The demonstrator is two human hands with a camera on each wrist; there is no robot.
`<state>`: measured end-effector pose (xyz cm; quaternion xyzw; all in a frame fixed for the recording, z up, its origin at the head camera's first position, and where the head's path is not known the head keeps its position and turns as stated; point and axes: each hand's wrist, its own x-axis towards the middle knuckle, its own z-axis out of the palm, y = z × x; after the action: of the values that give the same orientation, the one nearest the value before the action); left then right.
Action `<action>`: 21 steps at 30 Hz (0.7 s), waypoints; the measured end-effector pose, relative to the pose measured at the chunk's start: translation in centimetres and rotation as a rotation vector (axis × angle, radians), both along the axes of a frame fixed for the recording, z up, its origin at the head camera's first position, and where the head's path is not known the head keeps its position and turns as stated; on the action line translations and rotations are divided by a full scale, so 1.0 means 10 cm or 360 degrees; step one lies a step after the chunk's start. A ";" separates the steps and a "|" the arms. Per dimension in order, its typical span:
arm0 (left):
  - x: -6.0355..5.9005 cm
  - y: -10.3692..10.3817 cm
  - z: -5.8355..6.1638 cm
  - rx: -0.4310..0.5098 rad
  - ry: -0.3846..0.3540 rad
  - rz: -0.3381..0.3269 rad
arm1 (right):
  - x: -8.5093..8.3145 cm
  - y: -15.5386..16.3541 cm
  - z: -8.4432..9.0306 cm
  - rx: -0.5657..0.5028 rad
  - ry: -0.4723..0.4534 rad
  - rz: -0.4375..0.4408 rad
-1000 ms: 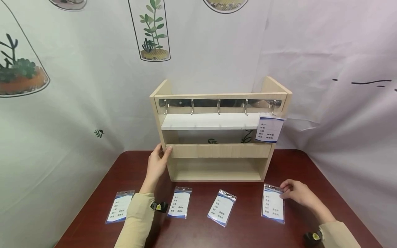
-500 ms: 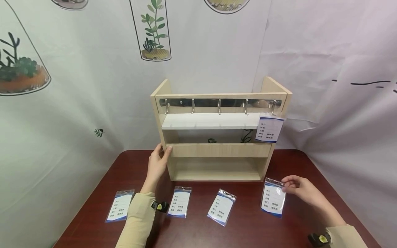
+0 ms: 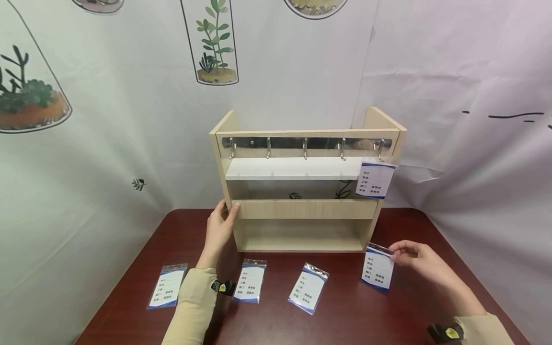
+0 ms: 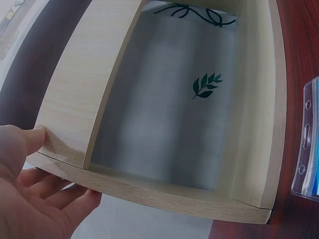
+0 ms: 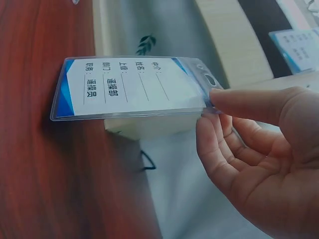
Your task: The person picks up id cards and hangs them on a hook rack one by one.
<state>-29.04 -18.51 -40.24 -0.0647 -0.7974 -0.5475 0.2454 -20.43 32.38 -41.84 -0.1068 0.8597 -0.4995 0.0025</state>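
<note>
- Right hand (image 3: 420,262) pinched the top corner of a badge sleeve (image 3: 377,269) between thumb and fingertips (image 5: 207,117); the other fingers curled loosely below it.
- The sleeve hung off the table (image 3: 345,316), tilted, its printed card extending away from the pinching fingertips towards the wooden rack (image 3: 302,191).
- Left hand (image 3: 219,230) gripped the rack's left side panel: thumb (image 4: 27,142) on the front edge, fingers wrapped round the outer face.
- One badge (image 3: 374,178) hung from the rightmost hook (image 3: 380,148), above and beyond the right fingertips.
- Three more badges lay flat on the table: one (image 3: 308,288) between the hands, one (image 3: 250,281) just beside the left wrist, one (image 3: 167,286) outside the left forearm.
</note>
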 end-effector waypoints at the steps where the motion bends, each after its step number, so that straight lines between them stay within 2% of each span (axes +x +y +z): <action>1: 0.00 0.00 0.00 -0.0009 0.0012 0.0010 | 0.00 -0.01 0.03 0.0003 0.0006 -0.0005; 10: 0.00 0.00 0.01 0.0017 -0.0022 -0.0011 | 0.05 -0.11 0.25 0.0072 0.0070 -0.0064; 21: 0.00 -0.01 0.00 0.0016 -0.0032 -0.0020 | 0.15 -0.22 0.54 0.0192 0.0289 -0.0137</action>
<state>-29.07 -18.64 -40.25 -0.0628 -0.7966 -0.5538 0.2342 -18.90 30.21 -36.41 -0.1143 0.8886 -0.4348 -0.0905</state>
